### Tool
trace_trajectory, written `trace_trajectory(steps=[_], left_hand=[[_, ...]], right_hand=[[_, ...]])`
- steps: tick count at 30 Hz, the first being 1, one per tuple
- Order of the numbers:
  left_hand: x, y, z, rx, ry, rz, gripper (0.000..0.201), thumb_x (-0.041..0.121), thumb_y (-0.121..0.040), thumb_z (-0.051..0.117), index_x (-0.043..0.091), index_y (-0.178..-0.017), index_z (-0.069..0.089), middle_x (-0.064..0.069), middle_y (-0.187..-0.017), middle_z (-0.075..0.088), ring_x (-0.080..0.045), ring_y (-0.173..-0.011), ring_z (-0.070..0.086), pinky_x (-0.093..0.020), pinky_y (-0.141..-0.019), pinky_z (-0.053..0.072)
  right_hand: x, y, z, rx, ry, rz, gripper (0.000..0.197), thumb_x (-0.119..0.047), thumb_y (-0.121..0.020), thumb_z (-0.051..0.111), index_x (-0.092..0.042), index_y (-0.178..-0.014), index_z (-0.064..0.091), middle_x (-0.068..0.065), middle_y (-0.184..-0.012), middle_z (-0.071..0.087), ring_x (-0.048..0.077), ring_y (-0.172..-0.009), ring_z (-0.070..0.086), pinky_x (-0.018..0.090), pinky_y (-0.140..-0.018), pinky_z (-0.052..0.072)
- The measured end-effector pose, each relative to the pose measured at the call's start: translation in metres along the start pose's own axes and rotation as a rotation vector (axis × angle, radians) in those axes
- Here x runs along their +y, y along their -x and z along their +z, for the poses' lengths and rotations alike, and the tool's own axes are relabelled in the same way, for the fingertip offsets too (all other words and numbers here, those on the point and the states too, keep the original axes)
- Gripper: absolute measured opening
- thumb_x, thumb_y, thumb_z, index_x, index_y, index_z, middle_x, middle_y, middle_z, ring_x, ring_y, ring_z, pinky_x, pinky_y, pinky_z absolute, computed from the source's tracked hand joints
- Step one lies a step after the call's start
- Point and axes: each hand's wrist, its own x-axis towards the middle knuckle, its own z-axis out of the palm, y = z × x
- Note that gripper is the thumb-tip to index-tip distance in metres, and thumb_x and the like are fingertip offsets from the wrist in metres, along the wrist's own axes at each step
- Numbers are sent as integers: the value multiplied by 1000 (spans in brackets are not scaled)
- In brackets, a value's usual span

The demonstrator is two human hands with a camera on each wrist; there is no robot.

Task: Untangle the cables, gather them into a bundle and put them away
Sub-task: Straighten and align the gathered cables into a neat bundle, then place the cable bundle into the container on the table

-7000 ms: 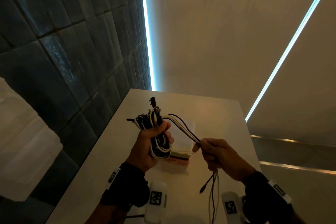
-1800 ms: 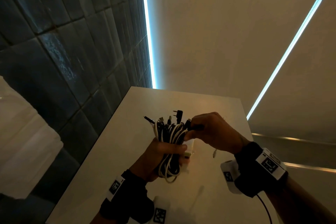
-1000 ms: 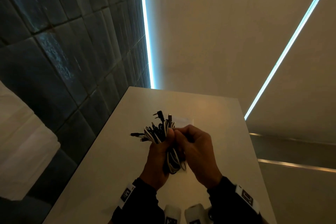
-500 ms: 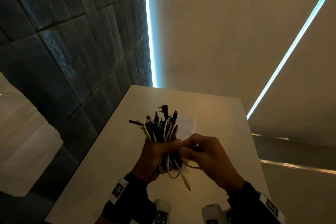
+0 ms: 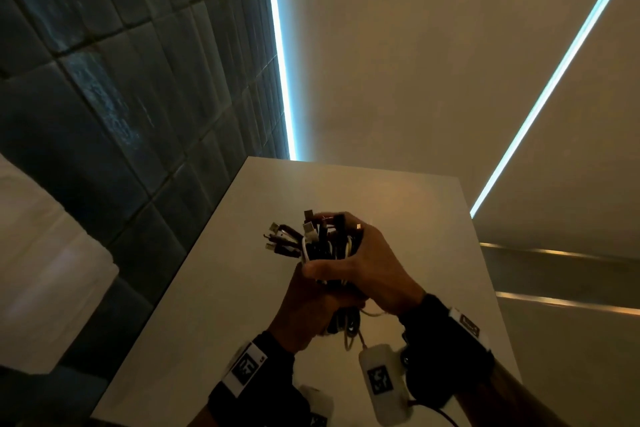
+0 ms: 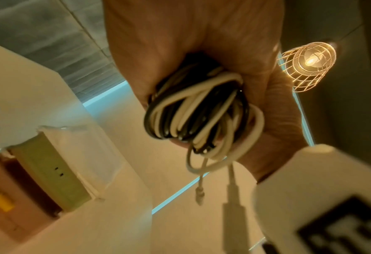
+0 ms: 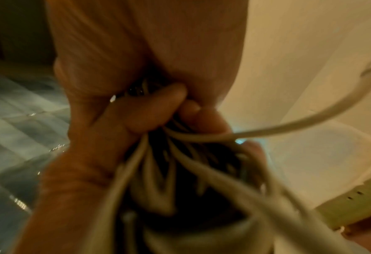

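Observation:
A bundle of black and white cables is held above the white table, plug ends sticking up and to the left. My left hand grips the lower part of the bundle, where looped cables hang out below the fist and two white ends dangle. My right hand is wrapped round the upper part of the cable bundle, thumb across its front. One white cable trails off to the right in the right wrist view.
A pale green box in clear plastic wrap lies on the table under the hands. A dark tiled wall runs along the table's left side. A caged lamp hangs overhead.
My right hand has gone from pinching a loose white end beside the bundle to closing round the bundle's upper part. The dangling end has been drawn in. The left hand keeps its grip.

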Motion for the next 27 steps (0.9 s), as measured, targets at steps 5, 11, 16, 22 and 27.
trace_trajectory(steps=[5,11,16,22,27], left_hand=[[-1,7,-1,-2,-96,34,30,-13,-72,65,13,-86,62,8,-65,70,-7,-66,66,-18,-59,51],[-11,7,-26,4,-269,35,25,-1,-65,66,19,-79,63,12,-64,66,-4,-61,61,-21,-57,48],[-41,14,-59,140,-290,-52,12,-3,-65,70,-6,-68,59,7,-54,55,-8,-54,53,-19,-55,41],[-59,18,-93,184,-305,-135,17,-2,-62,70,2,-61,54,6,-51,49,-12,-52,49,-22,-53,41],[-66,26,-105,167,-337,-211,36,-19,-69,65,12,-56,53,10,-46,52,-1,-46,49,-13,-50,40]], right_hand=[[4,7,10,40,-36,-109,54,-10,-68,85,-23,-116,65,-7,-105,71,9,-97,69,28,-89,55],[38,5,21,-48,-255,-21,57,-9,-75,80,-23,-125,60,-3,-116,67,16,-109,65,36,-92,55],[127,3,16,137,-552,302,36,-28,-90,65,-4,-117,63,14,-113,67,28,-100,65,40,-90,52],[219,-2,29,436,-677,744,10,6,-89,58,6,-98,62,23,-88,63,34,-79,63,34,-65,58],[235,-28,44,570,-787,782,7,13,-86,58,7,-87,61,25,-88,62,37,-83,59,47,-86,55]])
